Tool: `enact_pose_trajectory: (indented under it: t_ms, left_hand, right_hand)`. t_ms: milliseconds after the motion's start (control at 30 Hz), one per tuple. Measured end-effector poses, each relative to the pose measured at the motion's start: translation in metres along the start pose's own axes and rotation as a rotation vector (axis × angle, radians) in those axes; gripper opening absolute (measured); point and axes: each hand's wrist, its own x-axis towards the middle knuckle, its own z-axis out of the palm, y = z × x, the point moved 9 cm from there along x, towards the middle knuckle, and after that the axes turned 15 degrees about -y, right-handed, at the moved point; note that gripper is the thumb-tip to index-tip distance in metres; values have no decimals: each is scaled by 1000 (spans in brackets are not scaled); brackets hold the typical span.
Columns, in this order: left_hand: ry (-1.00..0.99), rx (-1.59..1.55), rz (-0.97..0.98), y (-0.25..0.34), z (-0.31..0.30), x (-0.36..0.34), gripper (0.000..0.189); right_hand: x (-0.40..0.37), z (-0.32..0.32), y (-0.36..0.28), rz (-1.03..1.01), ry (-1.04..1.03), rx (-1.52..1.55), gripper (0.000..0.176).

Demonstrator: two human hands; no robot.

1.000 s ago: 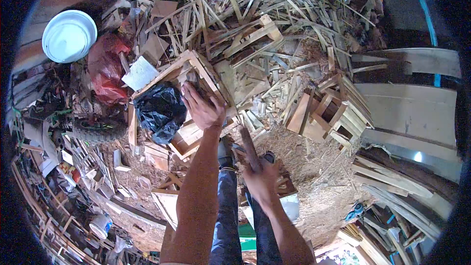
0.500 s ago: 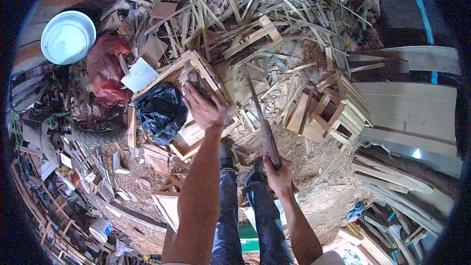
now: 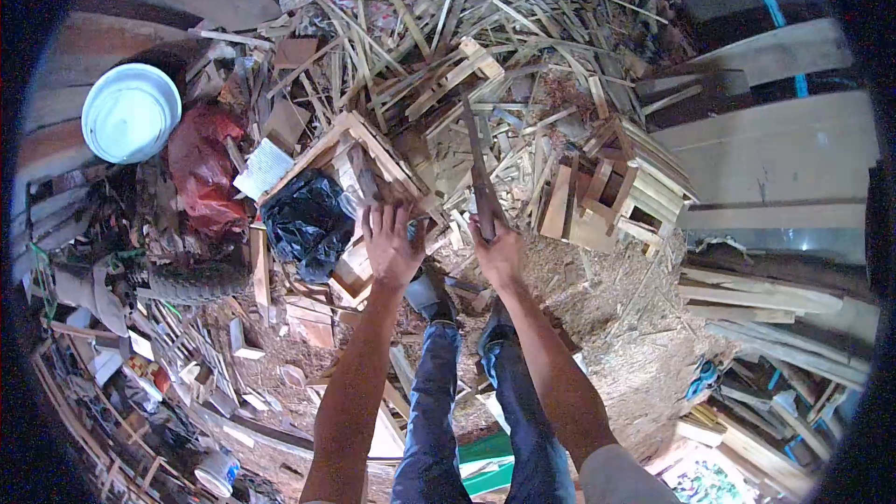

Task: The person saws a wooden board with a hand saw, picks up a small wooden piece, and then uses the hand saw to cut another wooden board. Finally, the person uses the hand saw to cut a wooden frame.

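Observation:
My right hand (image 3: 501, 250) is closed round the wooden handle of a machete (image 3: 479, 163). Its long, dark, narrow blade points away from me, over the wood scraps. My left hand (image 3: 392, 241) lies with its fingers stretched forward at the near right side of a wooden crate (image 3: 385, 151); whether the fingertips press on its boards is hard to tell. Left of that hand, a black plastic bag (image 3: 308, 222) sits bunched up in the crate. A rough length of wood (image 3: 352, 171) lies inside the crate, just beyond my left fingers.
Thin wood strips (image 3: 523, 9) lie heaped at the back. A second slatted crate (image 3: 644, 191) stands to the right. A white bucket (image 3: 131, 114), a red plastic bag (image 3: 203, 168) and a tyre (image 3: 198, 282) are on the left. Stacked boards (image 3: 765, 299) line the right side.
My left hand has drawn back toward me from inside the crate. My right hand has moved forward and left with the machete, nearer the left hand. The view has shifted slightly.

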Motion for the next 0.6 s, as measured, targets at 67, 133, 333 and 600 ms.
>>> enact_pose_trajectory:
  t_ms: [67, 133, 333, 600]
  left_hand:
    - [-69, 22, 46, 4, 5, -3, 32]
    - [-134, 34, 119, 10, 12, -3, 34]
    - [-424, -183, 289, 71, 0, 7, 40]
    - [-711, -799, 323, 195, 51, -5, 24]
  right_hand:
    - [1, -1, -10, -54, 13, -70, 21]
    - [2, 1, -14, -40, -5, -112, 23]
    - [-22, -47, -31, -119, 67, 7, 29]
    - [-91, -181, 10, -157, 110, -103, 20]
